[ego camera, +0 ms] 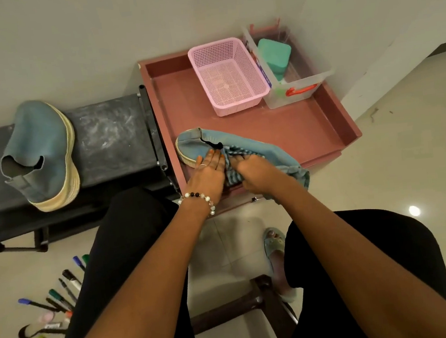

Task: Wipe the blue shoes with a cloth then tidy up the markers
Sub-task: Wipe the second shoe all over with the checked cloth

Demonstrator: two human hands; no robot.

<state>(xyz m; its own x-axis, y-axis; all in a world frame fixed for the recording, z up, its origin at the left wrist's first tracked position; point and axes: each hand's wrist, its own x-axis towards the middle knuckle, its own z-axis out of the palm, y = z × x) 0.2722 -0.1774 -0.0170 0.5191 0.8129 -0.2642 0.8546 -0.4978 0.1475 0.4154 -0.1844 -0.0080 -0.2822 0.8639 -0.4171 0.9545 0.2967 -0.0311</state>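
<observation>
Markers [56, 299] lie scattered on the floor by your left knee, untouched. Your left hand [207, 170] lies flat, fingers straight, on the shoe [241, 143] in the red tray [307, 121]; your right hand [255, 171] is curled round the cloth [231, 165], pressing it to the upper. Shoe's long axis runs heel-left to toe-right — wipe along it. Second shoe [41, 149] sits far left on the bench [108, 136]. No legible writing.

Blue shoe [195, 148] under striped cloth [231, 168]

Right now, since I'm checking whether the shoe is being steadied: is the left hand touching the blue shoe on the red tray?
Touching. The head view shows the left hand lying flat on the blue shoe, fingers pressed against its side.
</observation>
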